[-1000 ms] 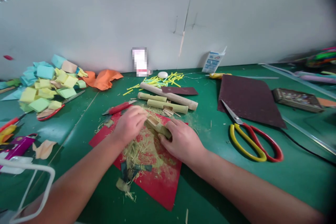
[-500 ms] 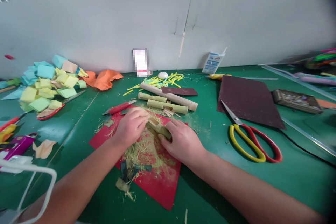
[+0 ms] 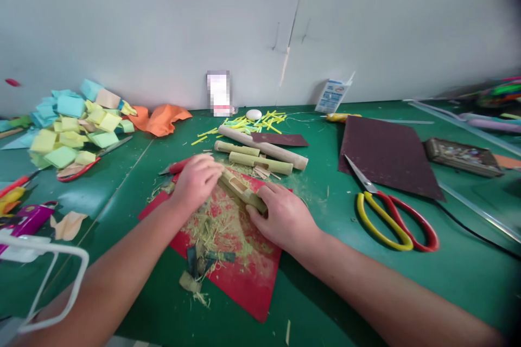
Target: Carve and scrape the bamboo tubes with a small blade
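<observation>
green table point(image 3: 476, 265) | red sheet point(image 3: 252, 293) | dark sheet point(image 3: 386, 146) | bamboo pieces point(image 3: 280, 166) | orange paper point(image 3: 163, 119) | folded papers point(image 3: 71, 138) | scissor handles point(image 3: 402, 245)

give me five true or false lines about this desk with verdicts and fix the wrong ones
1. The right hand grips one end of a notched bamboo piece. True.
2. The left hand is on the pile of folded paper. False: it is at the bamboo piece's other end.
3. The sheet under the shavings is blue. False: it is red.
4. A white oval object rests among yellow-green strips. True.
5. The yellow-and-red-handled scissors are in the right hand. False: they lie on the green table.
</observation>
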Motion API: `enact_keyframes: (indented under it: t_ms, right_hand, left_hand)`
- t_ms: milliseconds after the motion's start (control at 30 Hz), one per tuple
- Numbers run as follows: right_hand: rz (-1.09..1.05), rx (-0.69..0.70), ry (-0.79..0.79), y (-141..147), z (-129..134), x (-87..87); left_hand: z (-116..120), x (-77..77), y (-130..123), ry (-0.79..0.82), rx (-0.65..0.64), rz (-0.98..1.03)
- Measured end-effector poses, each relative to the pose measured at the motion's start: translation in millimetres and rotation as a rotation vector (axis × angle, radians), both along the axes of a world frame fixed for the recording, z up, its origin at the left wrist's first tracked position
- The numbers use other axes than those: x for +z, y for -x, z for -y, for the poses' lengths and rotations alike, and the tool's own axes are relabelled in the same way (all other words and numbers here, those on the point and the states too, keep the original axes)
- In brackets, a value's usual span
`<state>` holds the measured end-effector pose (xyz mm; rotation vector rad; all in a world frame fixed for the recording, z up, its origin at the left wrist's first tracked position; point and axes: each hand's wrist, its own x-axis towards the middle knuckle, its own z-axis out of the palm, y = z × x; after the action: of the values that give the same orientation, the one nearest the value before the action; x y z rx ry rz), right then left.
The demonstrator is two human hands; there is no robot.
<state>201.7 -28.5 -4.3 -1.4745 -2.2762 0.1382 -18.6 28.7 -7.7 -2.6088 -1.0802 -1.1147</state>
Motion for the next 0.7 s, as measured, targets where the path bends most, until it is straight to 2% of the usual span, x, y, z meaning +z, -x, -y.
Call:
enact_keyframes:
  t_ms: [367, 700]
  right_hand:
    - [0.024, -0.007, 0.046, 0.1, 0.8, 4.1]
    - [0.026, -0.028, 0.044, 0.6, 2.8, 4.1]
  left_hand:
    - [5.1, -0.3, -4.2, 0.074, -0.030, -0.012]
    - [-0.2, 0.3, -2.3, -0.002, -0.001, -0.018]
